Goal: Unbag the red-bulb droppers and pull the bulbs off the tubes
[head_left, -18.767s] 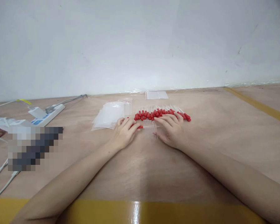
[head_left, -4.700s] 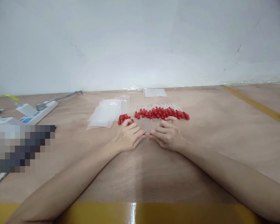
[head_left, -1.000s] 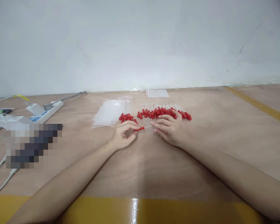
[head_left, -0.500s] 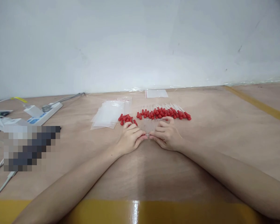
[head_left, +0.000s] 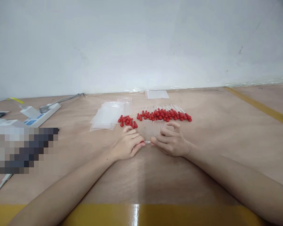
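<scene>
My left hand (head_left: pixel 129 143) is closed in a pinch, with a bit of red rubber bulb showing at its fingertips. A short clear stretch of glass dropper tube (head_left: pixel 147 142) spans level from there to my right hand (head_left: pixel 171 141), which pinches its other end; most of the tube is hidden. Just beyond my hands lies a row of bare glass tubes (head_left: pixel 153 128), partly covered by the right hand. A small pile of red rubber bulbs (head_left: pixel 127 120) sits past my left knuckles. Behind is a long row of glass droppers with red bulbs (head_left: pixel 165 114), bulbs toward me.
Clear zip bags (head_left: pixel 109 114) lie stacked at the left, and a white-looking bag pack (head_left: pixel 157 94) lies near the wall. A power strip (head_left: pixel 43 114) with plugs and cables is at the far left, beside a blurred dark object (head_left: pixel 33 150). Yellow tape (head_left: pixel 103 215) crosses the front.
My hands have drawn slightly apart and nearer to me, baring more of the tube between them. More of the bare glass tubes shows. The whole view has shifted slightly.
</scene>
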### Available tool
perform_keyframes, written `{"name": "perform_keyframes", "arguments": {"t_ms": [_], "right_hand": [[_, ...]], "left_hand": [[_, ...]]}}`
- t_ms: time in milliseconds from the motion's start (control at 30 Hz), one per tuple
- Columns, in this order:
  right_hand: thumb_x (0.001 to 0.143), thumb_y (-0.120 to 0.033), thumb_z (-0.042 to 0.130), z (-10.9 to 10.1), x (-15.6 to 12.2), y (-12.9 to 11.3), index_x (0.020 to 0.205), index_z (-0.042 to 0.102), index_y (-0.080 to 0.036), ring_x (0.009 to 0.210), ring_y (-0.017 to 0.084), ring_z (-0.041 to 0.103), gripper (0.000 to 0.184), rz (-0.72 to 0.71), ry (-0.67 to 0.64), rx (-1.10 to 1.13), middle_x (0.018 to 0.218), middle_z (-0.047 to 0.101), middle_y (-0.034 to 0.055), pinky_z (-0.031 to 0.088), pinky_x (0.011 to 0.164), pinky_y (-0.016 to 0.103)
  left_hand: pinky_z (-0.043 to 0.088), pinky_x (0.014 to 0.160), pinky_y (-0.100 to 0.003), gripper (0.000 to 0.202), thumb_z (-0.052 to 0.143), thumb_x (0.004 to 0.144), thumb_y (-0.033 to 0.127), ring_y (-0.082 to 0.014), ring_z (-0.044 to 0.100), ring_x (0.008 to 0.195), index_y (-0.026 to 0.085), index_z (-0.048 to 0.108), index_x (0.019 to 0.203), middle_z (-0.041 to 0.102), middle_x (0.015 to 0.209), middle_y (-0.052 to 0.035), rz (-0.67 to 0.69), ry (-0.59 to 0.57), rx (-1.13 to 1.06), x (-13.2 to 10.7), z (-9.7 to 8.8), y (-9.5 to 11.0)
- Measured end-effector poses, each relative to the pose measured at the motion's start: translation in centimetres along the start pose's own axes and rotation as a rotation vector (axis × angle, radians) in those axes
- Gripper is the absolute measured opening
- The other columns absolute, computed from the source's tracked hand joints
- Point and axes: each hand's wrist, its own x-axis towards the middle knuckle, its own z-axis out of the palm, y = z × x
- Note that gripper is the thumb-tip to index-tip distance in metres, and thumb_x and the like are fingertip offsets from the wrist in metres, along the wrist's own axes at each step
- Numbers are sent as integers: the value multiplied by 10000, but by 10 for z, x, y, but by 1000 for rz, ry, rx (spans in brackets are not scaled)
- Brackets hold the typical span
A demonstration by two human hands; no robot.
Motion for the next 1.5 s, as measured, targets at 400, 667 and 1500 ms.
{"name": "perform_keyframes", "arguments": {"t_ms": [400,667,1500], "right_hand": [[856,-279,420,-2,-6,26,1078,605,-245,735,153,504,290,243,268,-162,702,631,16,212,887,398],[830,-237,422,9,-5,29,939,656,-220,665,150,495,258,326,296,-208,640,635,16,237,842,367],[804,-546,440,10,6,11,1050,602,-204,797,169,493,452,336,67,-74,848,602,46,220,796,352]], "left_hand": [[396,774,-323,310,273,897,281,-175,517,828,182,532,1036,559,878,-55,-412,224,-160,-20,-17,-37],[459,680,-306,404,478,781,332,-153,565,671,174,432,1150,608,817,-33,-840,362,-113,-13,-18,-93],[397,778,-322,225,522,776,374,-202,523,839,174,605,838,603,829,-51,-335,125,71,73,-11,-41]]}}
